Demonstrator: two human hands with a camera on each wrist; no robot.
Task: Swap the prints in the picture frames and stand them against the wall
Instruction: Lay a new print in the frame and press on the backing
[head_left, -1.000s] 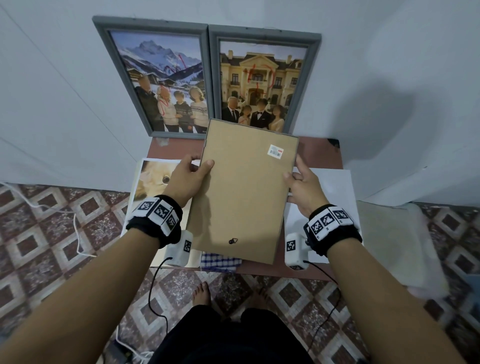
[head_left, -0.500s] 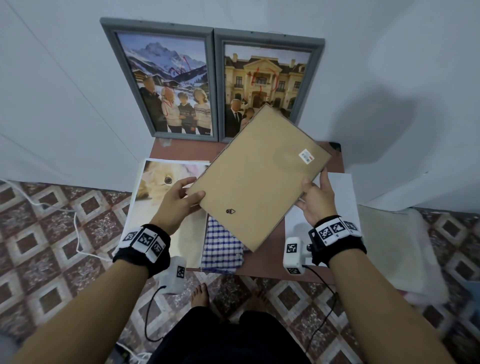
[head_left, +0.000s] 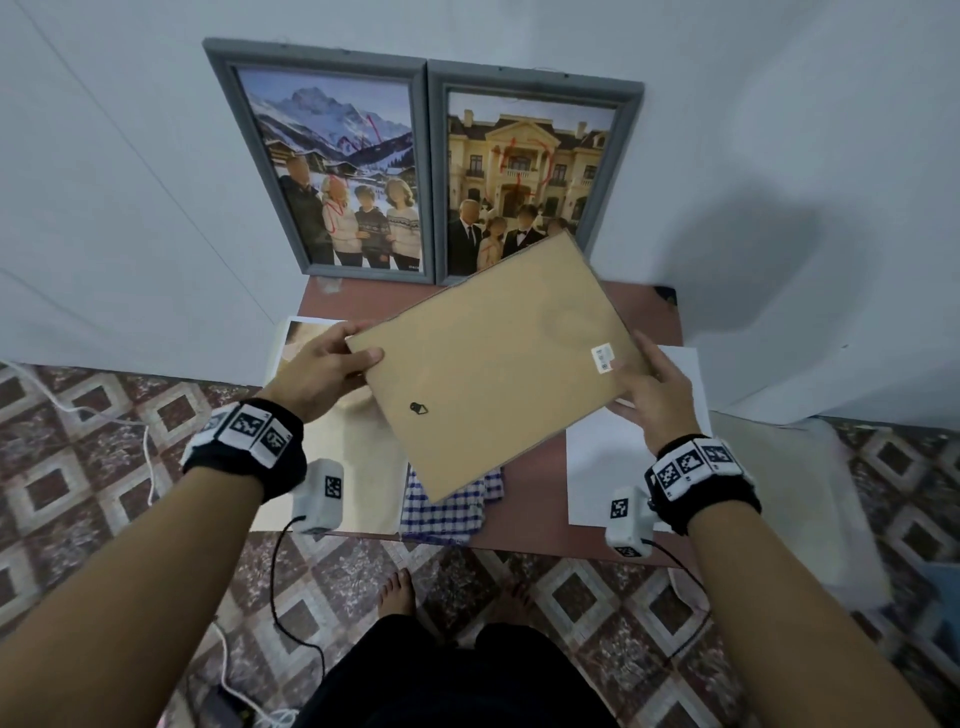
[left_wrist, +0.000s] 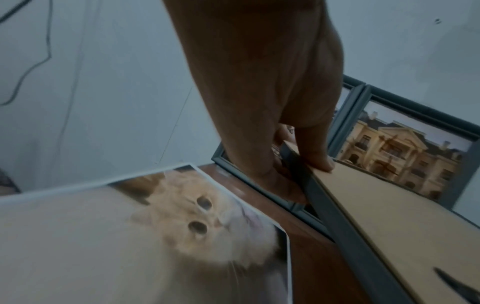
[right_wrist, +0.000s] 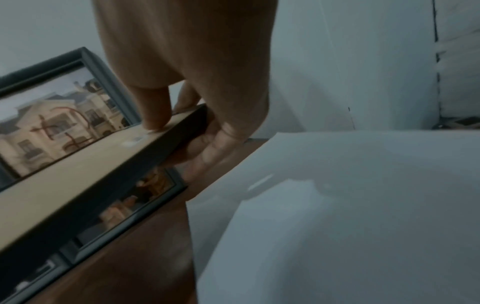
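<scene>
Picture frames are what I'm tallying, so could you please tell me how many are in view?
3. The mountain-print frame leans on the wall at left, the mansion-print frame beside it at right, and the back-up frame is held over the table by both hands.

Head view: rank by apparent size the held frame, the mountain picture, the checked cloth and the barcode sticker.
1. Held frame, though it is nearest the camera, so unsure against
2. Mountain picture.
3. Checked cloth, partly covered.
4. Barcode sticker.
</scene>
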